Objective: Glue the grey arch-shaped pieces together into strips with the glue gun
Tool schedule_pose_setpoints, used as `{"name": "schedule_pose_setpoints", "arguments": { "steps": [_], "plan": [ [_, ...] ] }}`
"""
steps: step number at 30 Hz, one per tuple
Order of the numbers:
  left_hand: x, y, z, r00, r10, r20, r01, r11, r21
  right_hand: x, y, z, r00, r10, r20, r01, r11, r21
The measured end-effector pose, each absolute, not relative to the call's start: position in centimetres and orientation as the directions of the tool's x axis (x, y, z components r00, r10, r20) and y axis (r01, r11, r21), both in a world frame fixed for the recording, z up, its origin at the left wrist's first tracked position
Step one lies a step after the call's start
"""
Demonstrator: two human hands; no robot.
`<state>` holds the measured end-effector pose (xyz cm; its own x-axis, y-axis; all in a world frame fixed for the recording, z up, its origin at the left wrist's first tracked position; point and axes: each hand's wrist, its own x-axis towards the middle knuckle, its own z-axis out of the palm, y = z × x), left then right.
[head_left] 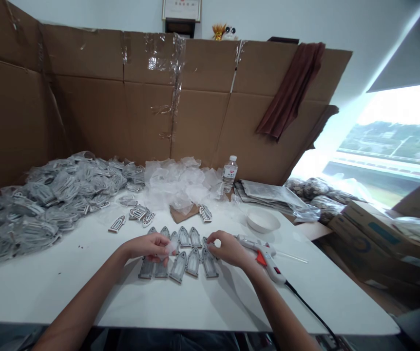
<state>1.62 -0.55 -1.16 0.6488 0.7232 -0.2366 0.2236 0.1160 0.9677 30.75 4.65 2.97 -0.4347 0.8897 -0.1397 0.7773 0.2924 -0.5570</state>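
Note:
Grey arch-shaped pieces [178, 267] lie in two rows on the white table, several in each. My left hand [149, 247] is over the left end of the rows, its fingers closed on a translucent plastic piece [171, 247]. My right hand [228, 248] is at the right end, thumb and fingertips pinched together just over a grey piece [209, 265]. Whatever sits between those fingertips is too small to make out. To the right of my right hand lies a white glue gun [268, 258] with a red trigger, partly behind my wrist.
Bagged grey pieces [64, 187] are heaped at the left. Clear plastic pieces [181, 180] form a pile at the back, near a water bottle [229, 174]. A white bowl [263, 220] stands at the right. Cardboard walls [104, 107] enclose the table's back; the glue gun's black cord [310, 307] crosses the front right.

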Motion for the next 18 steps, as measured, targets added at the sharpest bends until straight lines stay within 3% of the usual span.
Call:
{"name": "schedule_pose_setpoints", "arguments": {
  "steps": [8,18],
  "plan": [
    [2.0,-0.8,-0.9,0.660,0.708,-0.251,0.247,0.111,0.963,26.0,2.5,2.8,-0.623,0.780,-0.065,0.564,0.390,-0.728],
    [1.9,-0.8,-0.7,0.611,0.754,-0.242,0.278,0.081,0.957,23.1,2.4,1.0,-0.660,0.751,-0.022,0.469,0.388,-0.794]
  ]
}}
